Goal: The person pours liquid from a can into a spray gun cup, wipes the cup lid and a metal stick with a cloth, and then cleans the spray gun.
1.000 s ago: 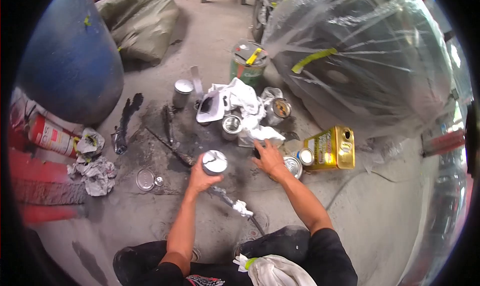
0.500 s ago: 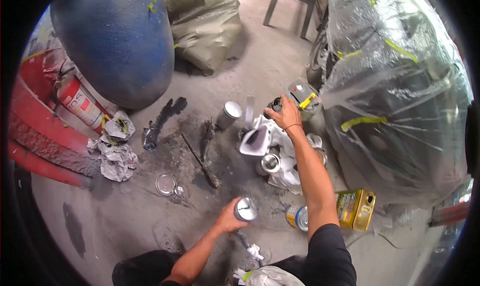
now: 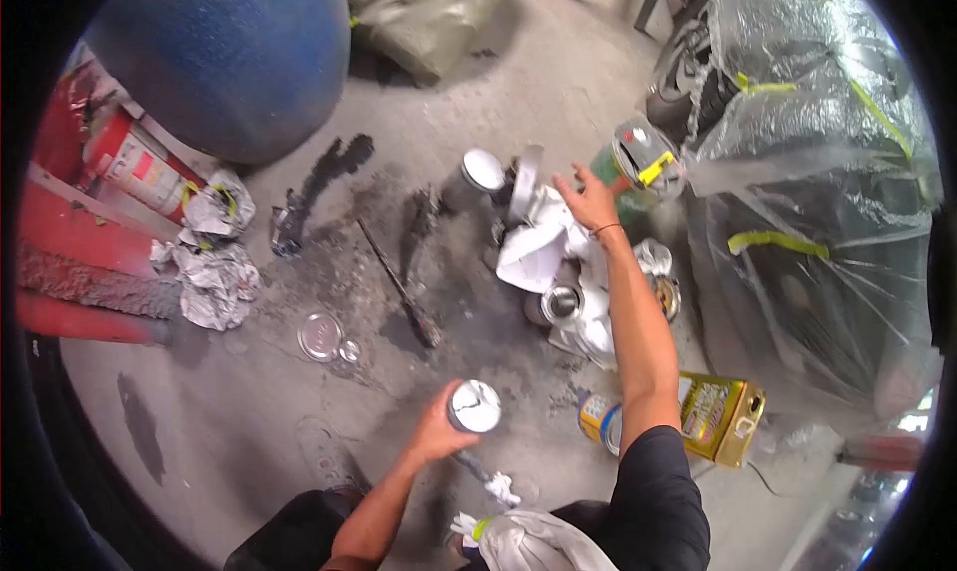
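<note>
My left hand (image 3: 434, 429) is wrapped around a can with a white, dark-streaked top (image 3: 475, 406), low in front of me. My right hand (image 3: 592, 204) is stretched out with its fingers apart, and I see nothing held in it. It is beside a greenish clear container (image 3: 638, 177) whose lid carries a yellow piece. Just below the hand lie crumpled white cloths (image 3: 570, 234) and a white funnel-like piece (image 3: 530, 260). An open metal can (image 3: 561, 302) stands against them. To their left is a grey can with a white top (image 3: 482, 171).
A dark-tipped stick (image 3: 404, 297) and a round metal lid (image 3: 320, 338) lie on the stained floor. A yellow rectangular tin (image 3: 720, 418) and a blue-yellow can (image 3: 599, 418) sit at my right. Plastic sheeting (image 3: 817, 272), a blue barrel (image 3: 219, 62) and a fire extinguisher (image 3: 140, 172) stand around.
My right hand has moved off a dark round can by its fingers, which no longer shows, and its fingers are spread. My left hand keeps the can. The view has shifted slightly.
</note>
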Demonstrator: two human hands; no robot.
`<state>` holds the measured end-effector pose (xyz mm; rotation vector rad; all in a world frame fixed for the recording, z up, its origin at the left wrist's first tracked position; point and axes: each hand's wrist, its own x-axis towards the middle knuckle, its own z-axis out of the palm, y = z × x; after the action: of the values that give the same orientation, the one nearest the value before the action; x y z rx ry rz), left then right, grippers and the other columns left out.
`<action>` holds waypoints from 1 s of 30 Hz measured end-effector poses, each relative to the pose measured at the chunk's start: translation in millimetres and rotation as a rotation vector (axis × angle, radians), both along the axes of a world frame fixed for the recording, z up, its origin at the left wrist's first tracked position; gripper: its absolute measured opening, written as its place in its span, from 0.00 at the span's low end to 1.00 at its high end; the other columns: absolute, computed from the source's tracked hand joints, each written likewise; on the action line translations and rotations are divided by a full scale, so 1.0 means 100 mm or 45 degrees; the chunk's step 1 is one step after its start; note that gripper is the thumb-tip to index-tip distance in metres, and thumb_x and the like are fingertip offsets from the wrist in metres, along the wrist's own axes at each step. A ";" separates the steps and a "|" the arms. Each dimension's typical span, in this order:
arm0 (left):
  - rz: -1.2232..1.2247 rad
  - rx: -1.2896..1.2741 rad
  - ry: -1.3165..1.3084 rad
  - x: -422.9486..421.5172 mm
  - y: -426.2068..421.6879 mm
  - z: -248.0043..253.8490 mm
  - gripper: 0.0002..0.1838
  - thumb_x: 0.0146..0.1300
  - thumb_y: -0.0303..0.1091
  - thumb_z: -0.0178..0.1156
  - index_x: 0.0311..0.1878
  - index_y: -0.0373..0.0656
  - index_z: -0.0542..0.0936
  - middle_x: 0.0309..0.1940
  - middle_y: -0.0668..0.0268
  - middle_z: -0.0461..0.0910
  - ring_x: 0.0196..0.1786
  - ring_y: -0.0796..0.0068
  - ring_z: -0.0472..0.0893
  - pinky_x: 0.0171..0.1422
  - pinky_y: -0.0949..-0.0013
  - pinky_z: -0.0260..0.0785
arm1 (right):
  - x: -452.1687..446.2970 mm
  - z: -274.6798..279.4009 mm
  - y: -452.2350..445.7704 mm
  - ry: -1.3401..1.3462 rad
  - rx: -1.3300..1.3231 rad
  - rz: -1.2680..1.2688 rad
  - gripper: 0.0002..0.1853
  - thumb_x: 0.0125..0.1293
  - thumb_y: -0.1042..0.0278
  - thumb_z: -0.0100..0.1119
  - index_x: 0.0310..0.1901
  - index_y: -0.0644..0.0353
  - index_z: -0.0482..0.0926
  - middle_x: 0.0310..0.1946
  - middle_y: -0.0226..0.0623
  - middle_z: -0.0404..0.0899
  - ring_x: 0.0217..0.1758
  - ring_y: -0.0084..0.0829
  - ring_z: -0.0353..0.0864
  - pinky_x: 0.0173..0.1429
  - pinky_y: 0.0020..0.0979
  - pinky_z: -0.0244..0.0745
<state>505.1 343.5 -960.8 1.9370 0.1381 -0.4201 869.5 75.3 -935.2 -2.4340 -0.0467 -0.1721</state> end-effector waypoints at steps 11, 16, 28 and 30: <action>-0.257 0.012 -0.009 0.57 -0.28 0.30 0.50 0.36 0.40 0.77 0.66 0.40 0.65 0.57 0.54 0.77 0.60 0.58 0.77 0.64 0.60 0.70 | -2.31 -0.06 -1.00 0.347 -0.575 0.050 0.17 0.55 0.52 0.68 0.36 0.58 0.84 0.35 0.49 0.84 0.42 0.49 0.84 0.50 0.46 0.78; -0.336 0.021 0.064 0.71 -0.36 0.15 0.53 0.36 0.42 0.79 0.67 0.39 0.63 0.58 0.52 0.76 0.62 0.57 0.76 0.66 0.61 0.68 | -2.44 0.05 -0.85 0.496 -0.505 -0.087 0.12 0.56 0.65 0.62 0.41 0.55 0.85 0.40 0.49 0.84 0.45 0.52 0.82 0.53 0.48 0.77; -0.468 -0.258 0.144 0.80 -0.17 0.10 0.58 0.39 0.42 0.83 0.71 0.33 0.58 0.61 0.56 0.73 0.64 0.66 0.73 0.68 0.65 0.65 | -3.50 1.42 -1.28 -0.468 1.686 -0.298 0.17 0.68 0.70 0.52 0.55 0.69 0.76 0.47 0.36 0.82 0.51 0.31 0.81 0.59 0.31 0.75; -0.476 -0.158 0.158 0.82 -0.20 0.27 0.61 0.39 0.43 0.82 0.73 0.32 0.55 0.62 0.53 0.72 0.64 0.65 0.72 0.69 0.64 0.64 | -3.62 1.41 -1.36 -0.970 1.905 -0.834 0.16 0.71 0.66 0.51 0.55 0.67 0.76 0.47 0.37 0.82 0.51 0.31 0.81 0.59 0.31 0.75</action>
<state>587.6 324.0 -934.2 1.8140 -0.1704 -0.7790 507.3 -60.8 -794.3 -0.7321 0.3970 -0.9901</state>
